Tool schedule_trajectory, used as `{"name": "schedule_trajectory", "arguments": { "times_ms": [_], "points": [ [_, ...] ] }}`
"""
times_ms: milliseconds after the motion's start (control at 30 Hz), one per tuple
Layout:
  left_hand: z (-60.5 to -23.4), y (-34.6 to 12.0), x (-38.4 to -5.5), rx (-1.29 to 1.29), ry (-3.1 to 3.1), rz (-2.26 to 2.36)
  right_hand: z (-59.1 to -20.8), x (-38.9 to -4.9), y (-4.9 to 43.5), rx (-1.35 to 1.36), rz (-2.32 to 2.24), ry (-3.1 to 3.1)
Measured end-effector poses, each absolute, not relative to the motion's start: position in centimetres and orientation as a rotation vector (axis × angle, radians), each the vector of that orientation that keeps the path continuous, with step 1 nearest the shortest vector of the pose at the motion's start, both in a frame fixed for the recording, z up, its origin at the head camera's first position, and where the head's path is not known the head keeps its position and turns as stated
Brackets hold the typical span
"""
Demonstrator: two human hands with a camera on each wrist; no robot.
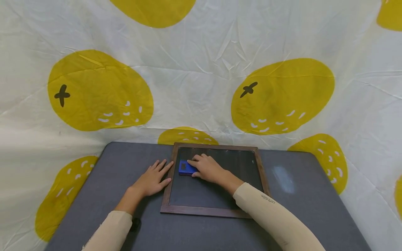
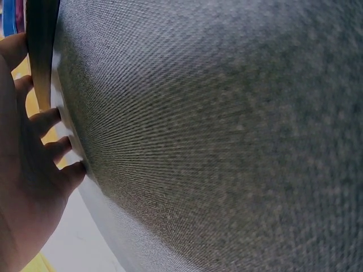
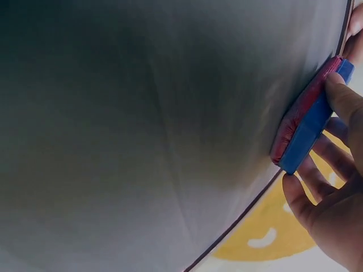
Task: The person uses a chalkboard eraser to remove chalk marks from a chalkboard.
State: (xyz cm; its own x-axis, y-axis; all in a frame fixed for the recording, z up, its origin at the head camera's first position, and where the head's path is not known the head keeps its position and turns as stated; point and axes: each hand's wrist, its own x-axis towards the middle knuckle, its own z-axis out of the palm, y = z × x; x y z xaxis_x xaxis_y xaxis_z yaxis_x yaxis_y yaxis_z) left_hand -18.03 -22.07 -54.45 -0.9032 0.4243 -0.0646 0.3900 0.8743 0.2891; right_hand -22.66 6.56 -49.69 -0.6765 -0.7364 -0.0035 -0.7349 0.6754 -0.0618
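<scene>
A small chalkboard [image 1: 216,195] with a brown wooden frame lies on the dark grey table. My right hand [image 1: 208,169] grips a blue chalkboard eraser [image 1: 184,168] near the board's upper left. In the right wrist view the eraser [image 3: 311,127] shows a blue back and a reddish pad, which lies against the board's dark surface; thumb and fingers hold its sides. My left hand [image 1: 154,179] rests at the board's left edge with fingers spread, its fingertips touching the frame. Seen from the left wrist, those fingers [image 2: 48,122] reach over the table beside the frame [image 2: 42,56].
A pale chalky smear [image 1: 283,179] marks the grey table [image 1: 301,205] right of the board. Behind and around the table hangs a white cloth [image 1: 191,94] printed with yellow fruit shapes. A small dark object [image 1: 135,224] sits by the left forearm.
</scene>
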Motion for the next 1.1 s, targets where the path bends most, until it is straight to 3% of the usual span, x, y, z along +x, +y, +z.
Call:
{"name": "schedule_trajectory", "arguments": {
  "times_ms": [667,1100],
  "points": [
    [-53.8,-21.8,-17.6,0.621,2.926,0.415,-50.2,-14.4,7.2,-1.543,-0.039,2.738],
    [-53.9,-21.7,-17.6,0.619,2.922,0.421,-50.1,-13.8,7.1,-1.5,-0.038,2.732]
  ]
}}
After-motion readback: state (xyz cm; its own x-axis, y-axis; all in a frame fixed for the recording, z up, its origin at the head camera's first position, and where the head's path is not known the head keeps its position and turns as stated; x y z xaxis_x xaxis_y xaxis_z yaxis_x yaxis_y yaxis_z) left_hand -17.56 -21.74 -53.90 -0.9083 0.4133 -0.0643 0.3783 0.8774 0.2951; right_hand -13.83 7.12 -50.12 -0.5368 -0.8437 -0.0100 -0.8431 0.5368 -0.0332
